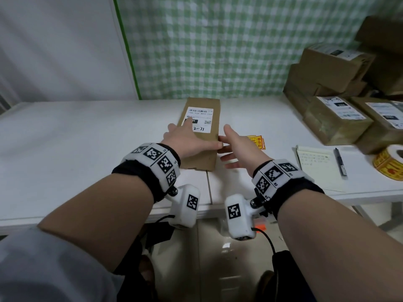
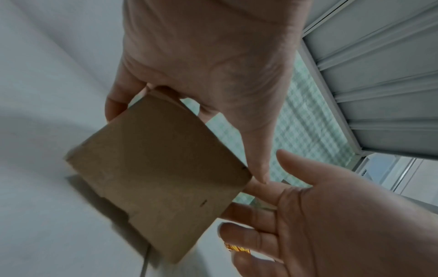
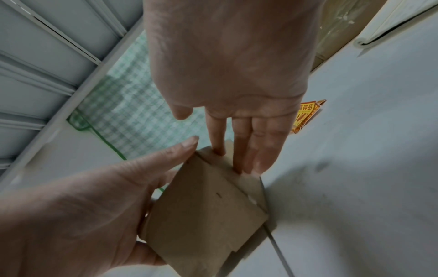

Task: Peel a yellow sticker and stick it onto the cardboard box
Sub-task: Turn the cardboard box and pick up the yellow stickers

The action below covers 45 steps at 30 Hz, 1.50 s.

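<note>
White table (image 1: pixel 87 131) with one long cardboard parcel (image 1: pixel 205 120) lying in the middle. Left hand (image 1: pixel 189 142) clasps its near end, right hand (image 1: pixel 239 144) just has straight fingers against its side. Off right: one notepad (image 1: pixel 316 166), one pen (image 1: pixel 340 161), one sticker roll (image 1: pixel 390 160).

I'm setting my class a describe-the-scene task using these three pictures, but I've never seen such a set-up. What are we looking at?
No machine here: a person works with bare hands. The wide picture comes from a camera on the head. The other two come from a small white camera under each wrist, looking along the hand. The wristbands carry black-and-white markers. On the white table lies a long cardboard box with a shipping label. The left hand grips it across its width; the right hand touches its right side with straight fingers. Further right lie yellow stickers, a notepad, a pen, a sticker roll and stacked parcels.
</note>
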Each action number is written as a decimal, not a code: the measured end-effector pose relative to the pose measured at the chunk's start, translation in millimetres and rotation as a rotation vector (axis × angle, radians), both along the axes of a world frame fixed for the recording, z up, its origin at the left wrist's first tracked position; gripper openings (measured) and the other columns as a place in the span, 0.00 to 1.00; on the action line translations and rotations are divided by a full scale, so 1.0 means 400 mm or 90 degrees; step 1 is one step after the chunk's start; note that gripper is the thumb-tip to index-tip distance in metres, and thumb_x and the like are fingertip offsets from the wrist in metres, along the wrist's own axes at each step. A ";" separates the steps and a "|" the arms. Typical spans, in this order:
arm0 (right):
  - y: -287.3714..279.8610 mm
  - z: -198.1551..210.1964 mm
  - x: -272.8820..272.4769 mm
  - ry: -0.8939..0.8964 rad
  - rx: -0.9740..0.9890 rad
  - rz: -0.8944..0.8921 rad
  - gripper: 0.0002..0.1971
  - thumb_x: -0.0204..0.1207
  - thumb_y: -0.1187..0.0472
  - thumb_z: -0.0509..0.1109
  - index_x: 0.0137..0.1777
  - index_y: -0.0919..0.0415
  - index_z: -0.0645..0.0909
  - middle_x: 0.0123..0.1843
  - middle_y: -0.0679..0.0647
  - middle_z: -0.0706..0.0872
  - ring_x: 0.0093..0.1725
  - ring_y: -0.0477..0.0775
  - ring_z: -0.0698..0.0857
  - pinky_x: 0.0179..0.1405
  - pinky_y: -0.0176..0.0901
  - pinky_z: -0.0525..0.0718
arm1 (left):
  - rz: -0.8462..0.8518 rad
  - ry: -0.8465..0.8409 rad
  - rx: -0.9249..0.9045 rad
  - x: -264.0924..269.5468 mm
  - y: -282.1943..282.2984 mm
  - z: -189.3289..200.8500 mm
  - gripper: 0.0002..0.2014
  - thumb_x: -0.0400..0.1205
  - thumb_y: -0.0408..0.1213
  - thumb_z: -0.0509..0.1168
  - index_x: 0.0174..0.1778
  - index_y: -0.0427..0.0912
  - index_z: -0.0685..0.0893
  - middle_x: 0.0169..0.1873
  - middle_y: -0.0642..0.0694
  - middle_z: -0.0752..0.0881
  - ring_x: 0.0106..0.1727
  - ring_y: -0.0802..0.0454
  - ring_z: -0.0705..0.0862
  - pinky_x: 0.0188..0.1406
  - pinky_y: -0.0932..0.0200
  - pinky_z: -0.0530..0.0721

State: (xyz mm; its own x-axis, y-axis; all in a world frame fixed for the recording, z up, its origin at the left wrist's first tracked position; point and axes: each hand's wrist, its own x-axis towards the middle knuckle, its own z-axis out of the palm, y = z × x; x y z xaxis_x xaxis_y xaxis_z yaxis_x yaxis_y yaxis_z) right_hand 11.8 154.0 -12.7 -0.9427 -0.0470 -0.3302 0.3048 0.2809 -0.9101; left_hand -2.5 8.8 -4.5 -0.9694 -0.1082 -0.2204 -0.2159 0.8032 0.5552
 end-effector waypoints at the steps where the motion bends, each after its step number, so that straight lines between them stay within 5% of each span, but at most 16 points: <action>1: -0.002 0.002 0.008 0.002 0.001 0.003 0.31 0.79 0.36 0.51 0.63 0.59 0.82 0.50 0.56 0.86 0.44 0.56 0.83 0.52 0.52 0.84 | 0.001 -0.005 -0.010 0.008 -0.005 0.003 0.59 0.56 0.72 0.70 0.81 0.57 0.52 0.72 0.38 0.64 0.74 0.37 0.68 0.71 0.44 0.72; 12: -0.037 0.021 0.075 -0.017 0.049 0.105 0.29 0.82 0.38 0.49 0.70 0.56 0.78 0.60 0.55 0.86 0.49 0.56 0.82 0.57 0.52 0.83 | 0.018 -0.031 -0.080 0.072 -0.041 0.009 0.52 0.56 0.63 0.73 0.76 0.58 0.60 0.65 0.39 0.70 0.68 0.39 0.69 0.62 0.48 0.73; 15: -0.032 0.025 0.076 -0.010 0.063 0.108 0.28 0.82 0.39 0.50 0.72 0.54 0.75 0.61 0.54 0.84 0.50 0.56 0.83 0.53 0.50 0.83 | 0.002 0.009 -0.068 0.077 -0.045 0.029 0.41 0.62 0.53 0.73 0.71 0.57 0.65 0.42 0.48 0.70 0.62 0.42 0.69 0.58 0.52 0.71; 17: -0.028 0.029 0.067 0.013 0.079 0.083 0.27 0.81 0.40 0.51 0.72 0.55 0.74 0.61 0.54 0.83 0.51 0.57 0.84 0.50 0.49 0.84 | -0.014 0.030 -0.079 0.074 -0.054 0.051 0.37 0.65 0.48 0.73 0.70 0.57 0.67 0.36 0.51 0.66 0.62 0.42 0.68 0.58 0.52 0.70; 22: -0.016 0.036 0.042 0.072 0.106 0.002 0.21 0.81 0.45 0.56 0.63 0.57 0.77 0.63 0.59 0.84 0.50 0.58 0.84 0.51 0.51 0.85 | -0.009 -0.042 -0.124 0.050 -0.109 0.073 0.46 0.62 0.49 0.73 0.77 0.61 0.60 0.66 0.38 0.69 0.66 0.37 0.70 0.60 0.50 0.75; 30: -0.014 0.020 0.023 0.070 0.160 -0.021 0.16 0.80 0.51 0.58 0.60 0.58 0.79 0.57 0.57 0.83 0.60 0.62 0.84 0.47 0.49 0.85 | -0.059 -0.120 -0.190 0.020 -0.131 0.065 0.52 0.50 0.45 0.72 0.75 0.59 0.63 0.59 0.40 0.71 0.59 0.38 0.76 0.59 0.42 0.82; 35: -0.018 -0.003 0.004 0.064 0.191 0.001 0.18 0.79 0.55 0.60 0.67 0.54 0.80 0.54 0.50 0.78 0.61 0.61 0.83 0.41 0.45 0.82 | -0.080 -0.136 -0.290 -0.008 -0.121 0.056 0.49 0.61 0.43 0.70 0.79 0.55 0.55 0.66 0.38 0.69 0.72 0.36 0.65 0.65 0.38 0.73; 38: -0.018 -0.022 -0.007 0.059 0.212 0.010 0.22 0.79 0.55 0.61 0.73 0.55 0.75 0.60 0.52 0.79 0.58 0.60 0.84 0.39 0.44 0.83 | -0.081 -0.125 -0.310 -0.023 -0.103 0.042 0.51 0.67 0.49 0.71 0.82 0.54 0.48 0.78 0.37 0.59 0.81 0.35 0.49 0.71 0.35 0.66; 41: -0.019 -0.038 -0.015 0.061 0.216 0.016 0.24 0.78 0.55 0.62 0.75 0.56 0.74 0.63 0.55 0.80 0.51 0.59 0.84 0.45 0.49 0.86 | -0.071 -0.096 -0.313 -0.037 -0.085 0.023 0.54 0.65 0.60 0.72 0.82 0.54 0.48 0.80 0.36 0.55 0.82 0.35 0.50 0.71 0.33 0.62; 45: -0.016 -0.053 -0.033 0.075 0.213 0.015 0.22 0.78 0.57 0.62 0.73 0.56 0.75 0.55 0.53 0.79 0.48 0.57 0.82 0.49 0.51 0.86 | -0.064 -0.080 -0.314 -0.058 -0.057 0.012 0.55 0.60 0.67 0.71 0.80 0.55 0.53 0.79 0.38 0.59 0.81 0.37 0.55 0.72 0.26 0.54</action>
State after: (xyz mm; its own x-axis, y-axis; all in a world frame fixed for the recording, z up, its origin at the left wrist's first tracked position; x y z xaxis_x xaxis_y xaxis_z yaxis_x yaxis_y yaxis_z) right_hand -1.2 147.7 -33.9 -0.9751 0.0225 -0.2207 0.1932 0.5749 -0.7951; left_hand -25.6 -13.8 0.3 -0.9496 -0.1363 -0.2824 -0.1647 0.9832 0.0792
